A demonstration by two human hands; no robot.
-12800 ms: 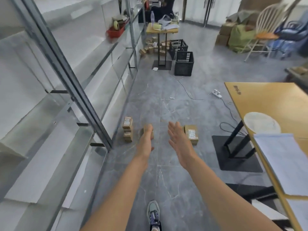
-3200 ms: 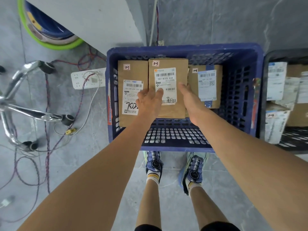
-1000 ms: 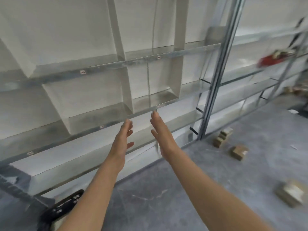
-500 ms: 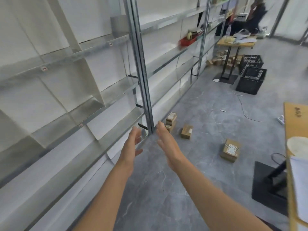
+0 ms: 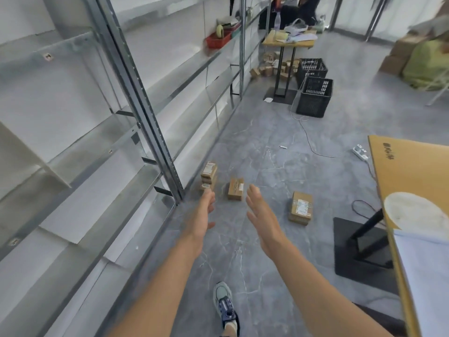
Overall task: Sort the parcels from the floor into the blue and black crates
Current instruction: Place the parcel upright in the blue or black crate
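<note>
Brown cardboard parcels lie on the grey floor ahead: a small stack point(image 5: 209, 175) beside the shelf post, a single box point(image 5: 235, 188) in the middle, and a larger labelled box point(image 5: 300, 207) to the right. My left hand point(image 5: 203, 215) and my right hand point(image 5: 261, 212) are stretched out in front of me, fingers straight, holding nothing, well above and short of the parcels. The blue crate is out of view.
Metal shelving point(image 5: 136, 93) runs along the left. A wooden table point(image 5: 413, 176) with papers stands at right on a black base point(image 5: 359, 249). Far ahead are two black crates point(image 5: 314, 96), a small table point(image 5: 289, 42), more boxes and a floor cable point(image 5: 308, 137).
I have turned from the blue crate and the shelving to face down the aisle. The floor parcels are now closer and more central. Both hands stay open and empty.
</note>
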